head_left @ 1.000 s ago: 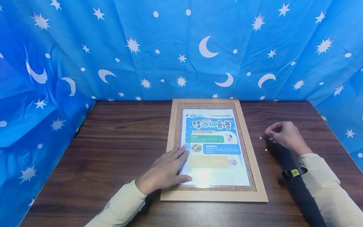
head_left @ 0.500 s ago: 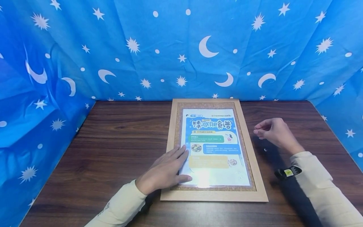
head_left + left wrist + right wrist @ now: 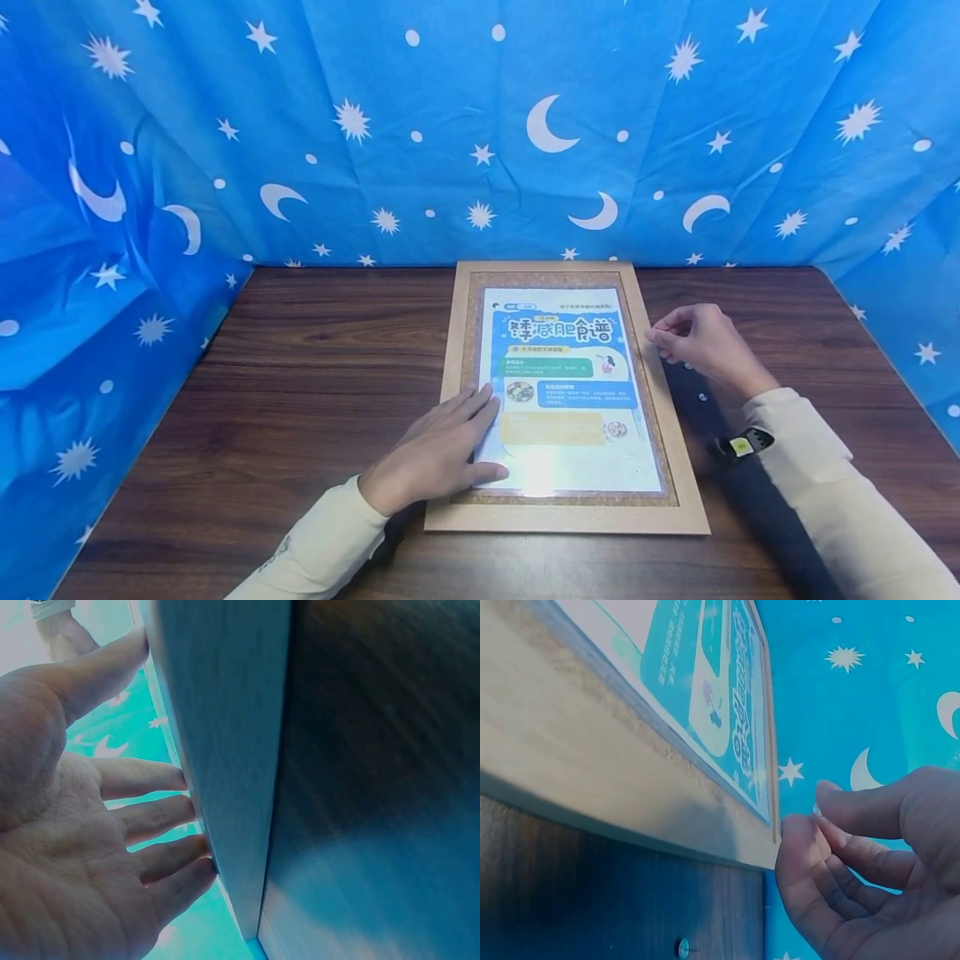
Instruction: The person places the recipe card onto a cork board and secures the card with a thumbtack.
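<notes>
A blue backdrop (image 3: 450, 83) printed with white moons, stars and dots hangs along the left, rear and right sides of a dark wood-grain table (image 3: 315, 350). A cream sleeve (image 3: 322, 533) enters from the lower left. The left hand (image 3: 435, 450) extends from it, palm down, with fingers spread; its grip is slack and encloses nothing. The fingers rest across the left rail of the frame and over the left edge of the sheet, with the thumb on the sheet's lower left portion.

The frame (image 3: 566, 521) is pale wood and lies on the table, long sides running away from the person, far end near the backdrop. It borders a brown cork-like panel (image 3: 551, 279). The printed sheet (image 3: 566, 392) lies on the panel; glare covers part of its lower end.

The right hand (image 3: 708, 342) is positioned at the right rail. Its grip is closed at the fingertips, thumb and forefinger pinching a small pale object (image 3: 817, 811); contact with the rail cannot be determined. On the table, a far pin (image 3: 688, 366) lies just under the hand and a near pin (image 3: 702, 397) lies closer to the person. A black wristband (image 3: 741, 447) with a yellow-green patch encircles the right wrist, beside the right sleeve (image 3: 840, 492).
</notes>
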A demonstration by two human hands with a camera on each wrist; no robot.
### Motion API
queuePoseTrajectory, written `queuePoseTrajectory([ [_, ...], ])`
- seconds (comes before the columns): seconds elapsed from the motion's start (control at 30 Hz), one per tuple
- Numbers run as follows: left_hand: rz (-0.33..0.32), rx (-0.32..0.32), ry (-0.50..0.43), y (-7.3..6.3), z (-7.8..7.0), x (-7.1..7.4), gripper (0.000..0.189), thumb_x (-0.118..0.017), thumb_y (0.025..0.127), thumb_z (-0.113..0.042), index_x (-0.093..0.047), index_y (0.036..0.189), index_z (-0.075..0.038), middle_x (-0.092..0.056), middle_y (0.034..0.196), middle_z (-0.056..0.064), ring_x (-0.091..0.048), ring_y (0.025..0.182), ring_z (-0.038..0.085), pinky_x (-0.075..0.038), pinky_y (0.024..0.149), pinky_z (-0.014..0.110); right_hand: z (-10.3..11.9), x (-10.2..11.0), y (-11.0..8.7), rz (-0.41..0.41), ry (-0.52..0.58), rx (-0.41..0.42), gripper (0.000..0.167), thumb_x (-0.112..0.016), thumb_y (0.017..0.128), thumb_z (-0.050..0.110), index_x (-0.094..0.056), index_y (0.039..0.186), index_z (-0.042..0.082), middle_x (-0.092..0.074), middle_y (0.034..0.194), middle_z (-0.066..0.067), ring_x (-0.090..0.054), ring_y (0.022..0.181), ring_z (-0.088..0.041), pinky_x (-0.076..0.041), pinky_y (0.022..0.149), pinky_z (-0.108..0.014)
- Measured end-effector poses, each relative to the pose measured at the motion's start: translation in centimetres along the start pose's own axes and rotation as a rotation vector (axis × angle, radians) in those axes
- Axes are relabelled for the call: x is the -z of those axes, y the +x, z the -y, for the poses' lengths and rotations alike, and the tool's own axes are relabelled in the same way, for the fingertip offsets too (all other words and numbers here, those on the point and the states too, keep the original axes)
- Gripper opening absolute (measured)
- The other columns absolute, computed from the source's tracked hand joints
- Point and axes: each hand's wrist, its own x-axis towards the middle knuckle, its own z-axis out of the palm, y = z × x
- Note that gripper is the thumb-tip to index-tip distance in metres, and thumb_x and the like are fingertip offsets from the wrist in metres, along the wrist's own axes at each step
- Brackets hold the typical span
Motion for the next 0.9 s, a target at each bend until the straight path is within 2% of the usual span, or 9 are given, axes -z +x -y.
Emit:
queuePoseTrajectory([
  [0.1,0.001,0.000,-0.001,0.0,0.0,0.0,0.085,-0.070,0.093,-0.049,-0.037,0.156,-0.002,-0.024,0.165,0.015,-0.015,0.153,0.034,-0.021,0.121,0.055,0.2,-0.2,0.5,0.015,0.001,-0.006,0.031,-0.063,0.102,0.026,-0.067,0.105,-0.005,-0.069,0.090,-0.017,-0.066,0.076,-0.025,-0.053,0.065,-0.032],
  [0.23,0.002,-0.001,-0.003,-0.1,0.0,0.0,0.085,-0.070,0.093,-0.048,-0.037,0.156,-0.002,-0.024,0.165,0.015,-0.015,0.153,0.034,-0.020,0.121,0.055,0.5,-0.6,1.2,0.028,0.009,-0.002,0.035,-0.058,0.104,0.032,-0.066,0.103,-0.003,-0.067,0.085,-0.014,-0.065,0.078,-0.026,-0.052,0.070,-0.033],
  [0.47,0.002,-0.006,-0.010,0.0,0.0,0.0,0.084,-0.070,0.094,-0.048,-0.037,0.156,-0.002,-0.024,0.165,0.015,-0.015,0.153,0.034,-0.019,0.122,0.054,1.0,-1.3,2.5,0.026,0.055,-0.003,0.028,-0.057,0.105,0.025,-0.065,0.101,-0.002,-0.065,0.087,-0.013,-0.061,0.081,-0.027,-0.049,0.071,-0.034],
  [0.63,0.006,-0.002,-0.009,0.0,0.0,0.0,0.084,-0.070,0.094,-0.048,-0.036,0.156,-0.002,-0.024,0.165,0.015,-0.014,0.154,0.034,-0.019,0.122,0.053,1.3,-1.7,3.6,0.030,0.139,-0.044,0.025,-0.057,0.103,0.018,-0.066,0.105,-0.005,-0.065,0.092,-0.015,-0.061,0.082,-0.026,-0.052,0.073,-0.033],
  [0.9,0.011,-0.001,-0.009,0.0,0.0,0.1,0.085,-0.070,0.094,-0.048,-0.036,0.156,-0.002,-0.023,0.166,0.015,-0.013,0.154,0.033,-0.018,0.122,0.053,1.4,-1.9,5.3,0.036,0.235,-0.135,0.029,-0.057,0.104,0.021,-0.065,0.117,-0.004,-0.066,0.104,-0.019,-0.064,0.091,-0.028,-0.055,0.078,-0.031],
])
